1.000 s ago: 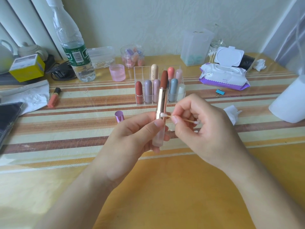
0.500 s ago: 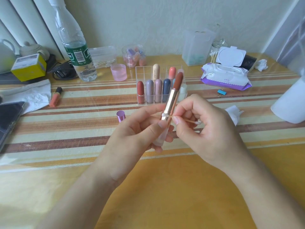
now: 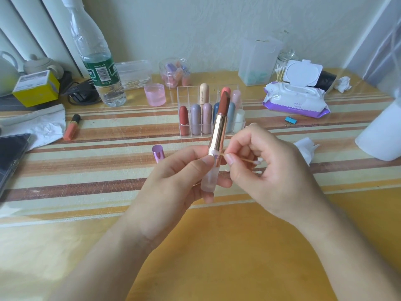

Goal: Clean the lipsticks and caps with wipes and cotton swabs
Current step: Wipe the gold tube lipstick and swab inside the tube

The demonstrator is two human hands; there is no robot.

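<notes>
Tilted a moment ago, the lipstick [image 3: 219,135] now stands nearer upright at frame centre. Left of it, a purple cap [image 3: 158,151] waits on the bench [image 3: 86,170]. The left hand [image 3: 171,183] grips the frosted base. The right hand [image 3: 275,177] pinches a cotton swab [image 3: 249,160] against the gold collar. Racked lipsticks [image 3: 195,118] behind likely remain to be cleaned.

We see soft, even daylight with only faint shadows, a pale sheen on the near left of the table [image 3: 32,213], mild blur throughout, and wide-angle bending of the slats [image 3: 32,29] at far left.
</notes>
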